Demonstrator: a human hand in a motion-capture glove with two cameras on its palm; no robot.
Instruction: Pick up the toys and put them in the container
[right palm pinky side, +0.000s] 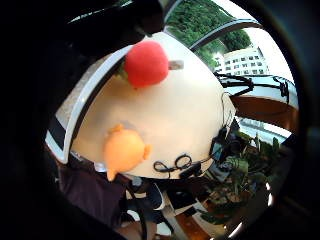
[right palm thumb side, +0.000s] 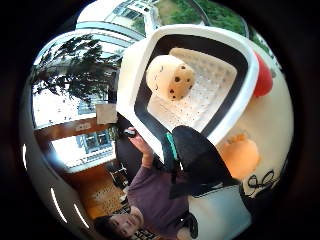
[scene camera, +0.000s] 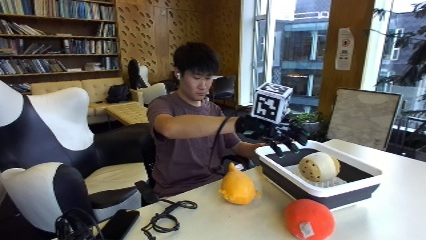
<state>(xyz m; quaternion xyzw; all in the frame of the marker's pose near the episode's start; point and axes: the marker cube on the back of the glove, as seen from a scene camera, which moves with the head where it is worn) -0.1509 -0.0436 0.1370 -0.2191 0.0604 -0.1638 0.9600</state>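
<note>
My gloved right hand (scene camera: 276, 135) hovers above the near corner of the white and black container (scene camera: 363, 176), its fingers (scene camera: 285, 146) spread and hanging down, holding nothing. A cream toy with dark spots (scene camera: 318, 166) lies inside the container (right palm thumb side: 235, 105) on its ribbed white floor, and shows there as the spotted cream toy (right palm thumb side: 171, 77). An orange-yellow plush toy (scene camera: 237, 187) sits on the table beside the container; the same orange plush (right palm pinky side: 123, 150) shows near the table edge. A red round plush toy (scene camera: 309, 219) lies in front of the container, and the red plush (right palm pinky side: 146, 63) rests against its rim.
The pale table (scene camera: 393, 215) carries a coiled black cable (scene camera: 165, 220) and a dark flat object (scene camera: 120, 223) near its left end. The person's bare hand (scene camera: 247, 149) rests by the container's near side. Chairs (scene camera: 46, 165) stand left of the table.
</note>
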